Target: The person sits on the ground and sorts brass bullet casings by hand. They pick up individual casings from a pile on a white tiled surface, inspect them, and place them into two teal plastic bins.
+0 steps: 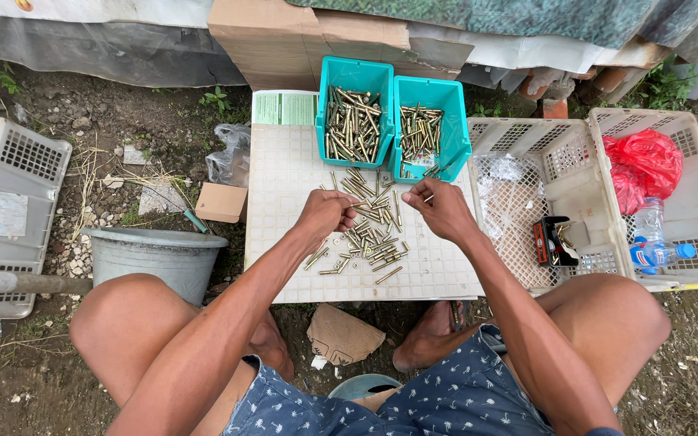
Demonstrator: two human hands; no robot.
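A pile of brass tubes lies scattered on a white tiled board in front of me. My left hand hovers over the pile's left side, fingers curled; whether it holds anything is hidden. My right hand is above the pile's right side and pinches one small brass tube between thumb and fingers. Behind the pile stand two teal bins, the left bin and the right bin, both filled with more brass tubes.
A white plastic crate at the right holds a red bag, a water bottle and a small black object. A grey bucket and another white crate stand left. Cardboard lies behind and below on dirt ground.
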